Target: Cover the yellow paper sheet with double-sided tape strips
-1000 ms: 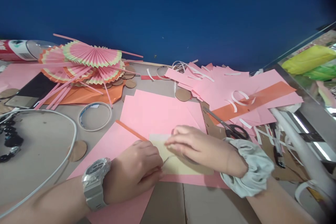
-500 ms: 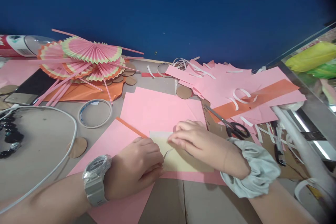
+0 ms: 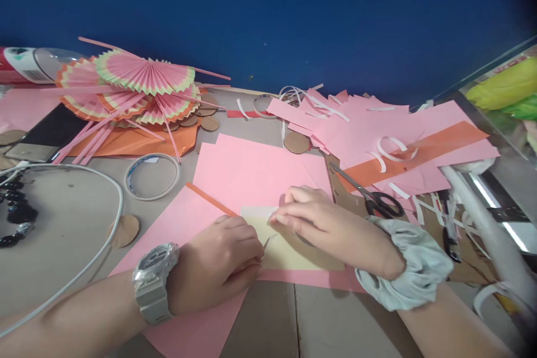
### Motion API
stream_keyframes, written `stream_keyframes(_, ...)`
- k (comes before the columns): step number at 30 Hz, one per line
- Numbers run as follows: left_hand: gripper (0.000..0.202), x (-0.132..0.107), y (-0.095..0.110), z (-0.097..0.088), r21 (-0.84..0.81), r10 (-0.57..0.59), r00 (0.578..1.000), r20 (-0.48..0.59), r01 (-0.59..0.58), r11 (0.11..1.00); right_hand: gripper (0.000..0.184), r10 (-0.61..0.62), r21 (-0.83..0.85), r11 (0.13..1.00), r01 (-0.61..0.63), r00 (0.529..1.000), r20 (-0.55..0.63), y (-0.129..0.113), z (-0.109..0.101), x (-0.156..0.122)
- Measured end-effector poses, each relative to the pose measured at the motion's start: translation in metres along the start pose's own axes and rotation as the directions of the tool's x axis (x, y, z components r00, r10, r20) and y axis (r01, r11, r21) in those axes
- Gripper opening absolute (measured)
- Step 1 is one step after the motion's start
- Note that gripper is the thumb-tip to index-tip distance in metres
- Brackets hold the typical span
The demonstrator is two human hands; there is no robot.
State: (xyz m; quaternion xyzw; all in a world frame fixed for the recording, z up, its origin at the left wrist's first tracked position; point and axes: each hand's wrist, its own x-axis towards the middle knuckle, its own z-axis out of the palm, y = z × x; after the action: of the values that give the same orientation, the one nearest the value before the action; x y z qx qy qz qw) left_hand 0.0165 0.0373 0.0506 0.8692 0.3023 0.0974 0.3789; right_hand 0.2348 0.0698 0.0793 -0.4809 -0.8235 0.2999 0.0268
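A pale yellow sheet of paper [image 3: 302, 260] with a whitish strip [image 3: 255, 211] along its far edge lies on pink paper in front of me. My left hand [image 3: 226, 257], with a watch on the wrist, is closed at the sheet's left edge, fingers curled down on it. My right hand [image 3: 312, 215], a pale scrunchie [image 3: 413, 263] at its wrist, is over the sheet. Its thumb and fingertips pinch together near the far edge; what lies between them is too small to make out. A thin dark curved line shows on the sheet between both hands.
Scissors [image 3: 373, 196] lie on cardboard to the right, beside a heap of pink paper [image 3: 356, 128] with white curls. At left are pleated paper fans [image 3: 146, 72], a tape roll [image 3: 151, 177], a white cable [image 3: 119, 184], a beaded bracelet [image 3: 19, 210] and a phone [image 3: 48, 134].
The view has shifted slightly. Both hands keep almost the same place and grip on the yellow sheet.
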Motion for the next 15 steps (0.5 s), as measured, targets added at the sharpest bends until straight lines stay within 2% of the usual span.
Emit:
stream_keyframes(1,0.008,0.000,0.000,0.000,-0.002,0.001,1.000,-0.001,-0.001,1.000,0.030,0.013,-0.039,0.999,-0.014,1.000,-0.019,0.000,0.001,0.000)
stream_keyframes(4,0.008,0.001,0.000,0.000,-0.001,-0.001,1.000,0.000,0.001,1.000,0.032,0.093,-0.127,0.985,-0.120,0.976,-0.198,0.001,0.003,0.000)
stream_keyframes(5,0.008,0.001,0.000,0.000,0.001,-0.002,1.000,0.002,0.002,1.000,0.032,0.090,-0.114,0.987,-0.114,0.976,-0.198,0.002,0.003,0.000)
stream_keyframes(8,0.008,0.001,0.000,-0.001,0.003,0.001,1.000,0.007,-0.001,1.000,0.030,0.018,-0.051,0.998,-0.022,0.997,-0.081,0.005,0.006,0.001)
stream_keyframes(10,0.008,0.001,0.000,-0.001,0.000,0.002,1.000,0.007,-0.002,1.000,0.031,0.052,-0.146,0.987,-0.073,0.988,-0.144,0.008,0.007,0.003)
stream_keyframes(13,0.008,0.001,0.000,-0.001,-0.004,-0.001,1.000,0.007,0.001,1.000,0.035,0.118,-0.250,0.944,-0.215,0.929,-0.350,0.012,0.005,0.002)
stream_keyframes(15,0.008,0.001,0.000,-0.002,-0.008,0.001,1.000,0.008,-0.001,1.000,0.031,0.082,-0.190,0.971,-0.146,0.947,-0.310,0.012,0.002,-0.001)
